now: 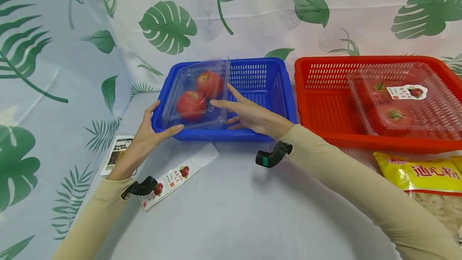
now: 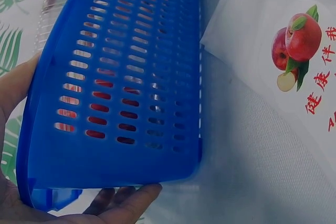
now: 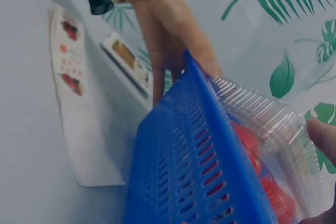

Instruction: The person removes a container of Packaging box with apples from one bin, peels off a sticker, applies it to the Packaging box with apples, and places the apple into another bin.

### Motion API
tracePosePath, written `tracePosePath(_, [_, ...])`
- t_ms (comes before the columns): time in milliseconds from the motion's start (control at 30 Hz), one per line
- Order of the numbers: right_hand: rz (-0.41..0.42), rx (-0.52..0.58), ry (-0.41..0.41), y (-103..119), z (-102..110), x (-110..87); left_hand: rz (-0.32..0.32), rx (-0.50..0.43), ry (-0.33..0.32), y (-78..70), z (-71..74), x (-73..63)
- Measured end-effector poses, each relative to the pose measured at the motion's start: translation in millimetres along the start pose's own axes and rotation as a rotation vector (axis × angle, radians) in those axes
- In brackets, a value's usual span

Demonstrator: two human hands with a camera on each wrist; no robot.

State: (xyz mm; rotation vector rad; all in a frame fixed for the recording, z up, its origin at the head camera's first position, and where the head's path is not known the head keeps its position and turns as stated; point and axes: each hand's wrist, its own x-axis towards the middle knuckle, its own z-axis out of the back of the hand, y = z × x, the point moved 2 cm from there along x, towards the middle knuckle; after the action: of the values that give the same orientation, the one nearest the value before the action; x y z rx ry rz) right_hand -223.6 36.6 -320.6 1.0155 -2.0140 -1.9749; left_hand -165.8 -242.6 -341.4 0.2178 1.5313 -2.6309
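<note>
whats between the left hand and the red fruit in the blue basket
In the head view, the rim of the blue basket and the wall of the clear plastic box lie between the left hand and the red fruit.

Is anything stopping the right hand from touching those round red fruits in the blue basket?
Yes, the clear plastic box around the red fruits. Its plastic comes between them and the right hand. Nothing visible blocks the hand from the box itself.
</note>
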Motion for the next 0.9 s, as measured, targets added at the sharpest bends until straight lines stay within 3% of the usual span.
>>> tracePosePath(267, [0.011,0.093,-0.046,5,-7,7.7,-0.014,0.001,0.003,-2.4,-0.1,3.7])
tracePosePath(467, [0.026,0.121,-0.138,4,-11,7.6,-0.017,-0.011,0.005,-4.6,-3.6,2.7])
tracePosePath(633, [0.047,0.18,-0.193,7,-8,-1.2,-0.027,-0.024,0.011,-6.3,-8.1,4.4])
tracePosePath(767, [0.051,0.228,-0.192,13,0,-11.0,-0.034,-0.031,0.013,-6.9,-9.8,4.8])
tracePosePath(900, [0.073,0.209,-0.181,21,12,-25.7,-0.036,-0.034,0.007,-6.8,-9.8,4.1])
